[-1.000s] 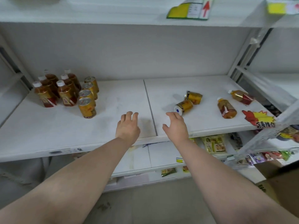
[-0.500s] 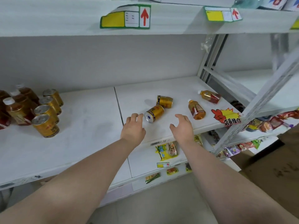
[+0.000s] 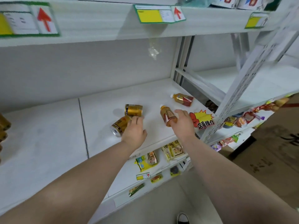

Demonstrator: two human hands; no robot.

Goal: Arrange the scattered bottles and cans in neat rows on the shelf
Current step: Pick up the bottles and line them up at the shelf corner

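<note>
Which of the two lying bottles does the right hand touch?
The nearer bottle, next to the red promo sticker: the right hand grips its base. The far bottle lies behind it, untouched.

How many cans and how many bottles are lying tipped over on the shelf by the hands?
Gold cans: 2
Brown bottles: 2
Total: 4
</note>
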